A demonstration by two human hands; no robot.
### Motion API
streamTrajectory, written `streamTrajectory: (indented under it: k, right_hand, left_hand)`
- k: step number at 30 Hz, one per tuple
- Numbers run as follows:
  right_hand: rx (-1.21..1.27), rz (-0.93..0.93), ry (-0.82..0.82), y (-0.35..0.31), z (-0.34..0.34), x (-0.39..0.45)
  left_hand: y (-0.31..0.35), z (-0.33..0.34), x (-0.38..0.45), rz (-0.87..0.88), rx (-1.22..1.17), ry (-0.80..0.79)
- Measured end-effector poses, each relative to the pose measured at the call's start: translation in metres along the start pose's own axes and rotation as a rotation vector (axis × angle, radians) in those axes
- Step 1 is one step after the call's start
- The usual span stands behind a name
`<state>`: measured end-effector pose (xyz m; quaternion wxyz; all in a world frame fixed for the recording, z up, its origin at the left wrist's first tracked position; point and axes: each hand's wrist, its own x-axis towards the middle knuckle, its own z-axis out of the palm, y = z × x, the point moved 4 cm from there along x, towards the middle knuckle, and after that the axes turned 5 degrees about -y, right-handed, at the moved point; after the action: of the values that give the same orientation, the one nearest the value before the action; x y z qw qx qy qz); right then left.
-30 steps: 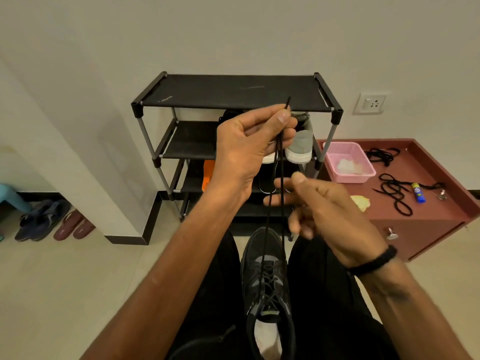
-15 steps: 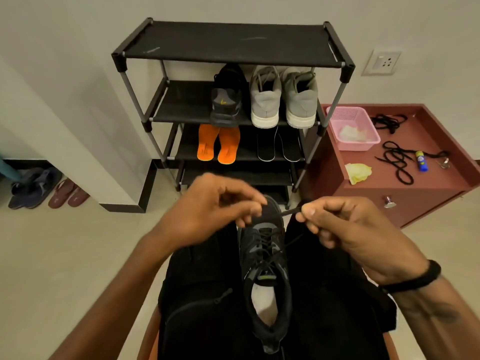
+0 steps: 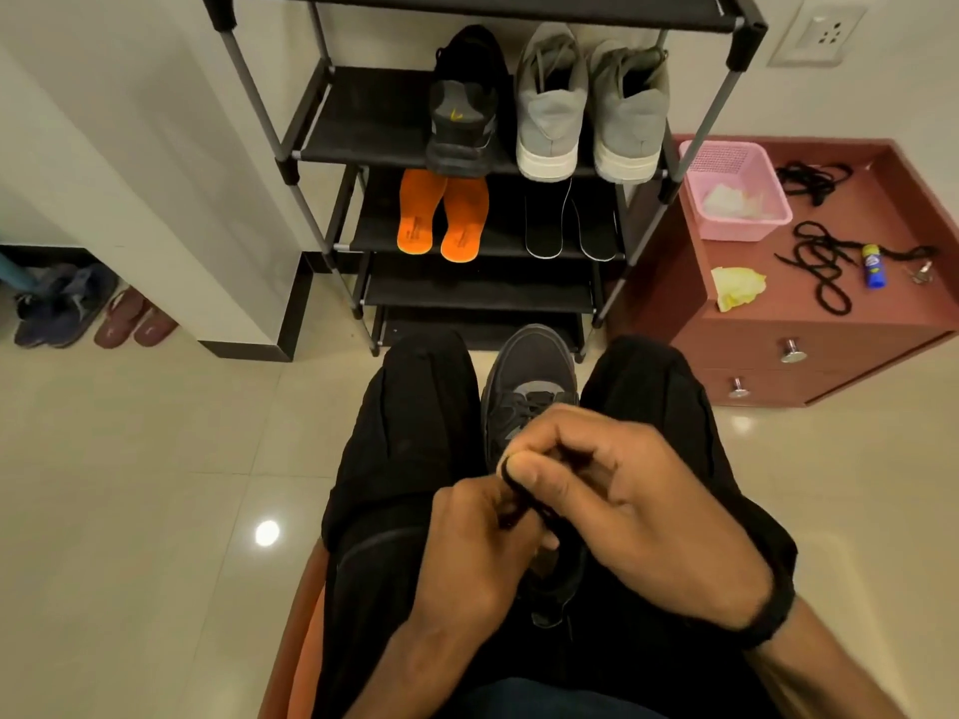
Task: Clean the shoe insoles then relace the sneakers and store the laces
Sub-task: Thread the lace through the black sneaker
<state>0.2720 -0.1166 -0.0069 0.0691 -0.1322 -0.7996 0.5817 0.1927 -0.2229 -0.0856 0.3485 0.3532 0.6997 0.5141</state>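
Both hands (image 3: 571, 511) pinching black lace (image 3: 524, 498) over sneaker (image 3: 529, 376) between knees, shoe rack (image 3: 747, 28) close ahead.

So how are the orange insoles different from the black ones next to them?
The orange insoles are bright orange all over; the black insoles are dark with a thin pale edge. The orange insoles lie on the left of the shelf, below the black sneaker; the black insoles lie on the right, below the grey sneakers. Both pairs share that shelf, side by side.

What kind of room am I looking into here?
Probably a home entryway or hallway: a shoe rack holding sneakers and insoles, slippers on the tiled floor, and a low drawer cabinet.
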Motion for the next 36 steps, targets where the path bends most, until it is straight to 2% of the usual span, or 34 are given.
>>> streamTrajectory:
  k: [3,5,9,11,13,17,20,23,25,28,29,33,36]
  right_hand:
    - [0.107,0.023,-0.029,0.009,0.017,-0.023]
    - [0.124,0.071,-0.015,0.024,0.023,-0.035]
    - [-0.337,0.091,0.048,0.054,0.027,-0.043]
    - [-0.527,0.092,0.041,0.064,0.029,-0.043]
    - [-0.702,0.095,-0.001,0.072,0.037,-0.04]
    - [-0.835,0.183,-0.048,0.08,0.047,-0.031]
    - [-0.917,0.215,-0.149,0.069,0.052,-0.023]
    - [-0.797,0.198,-0.215,0.057,0.049,-0.026]
    - [-0.656,0.195,-0.096,0.044,0.035,-0.029]
    - [-0.566,0.201,0.368,0.048,-0.004,-0.037]
    - [-0.536,0.238,0.442,0.055,-0.012,-0.038]
    - [-0.324,0.289,0.373,0.08,-0.016,-0.026]
    - [-0.468,0.158,0.39,0.074,-0.006,-0.025]
  left_hand:
    - [0.002,-0.012,-0.001,0.107,0.142,-0.061]
    - [0.0,-0.018,0.002,0.104,0.233,-0.153]
    - [-0.001,-0.023,0.006,0.067,0.463,-0.422]
    - [0.004,-0.029,0.006,0.053,0.528,-0.475]
    - [0.011,-0.041,0.009,0.029,0.549,-0.401]
    - [0.024,-0.058,0.026,0.127,0.562,-0.081]
    - [0.02,-0.041,0.041,0.202,0.605,-0.136]
    - [0.009,-0.021,0.042,0.235,0.706,-0.238]
    - [0.003,-0.015,0.035,0.259,0.739,-0.256]
    - [-0.003,-0.015,0.024,0.304,0.784,-0.216]
    - [-0.004,-0.016,0.02,0.327,0.804,-0.196]
    - [0.0,-0.018,0.015,0.38,0.825,-0.175]
    - [0.006,-0.019,0.013,0.337,0.843,-0.277]
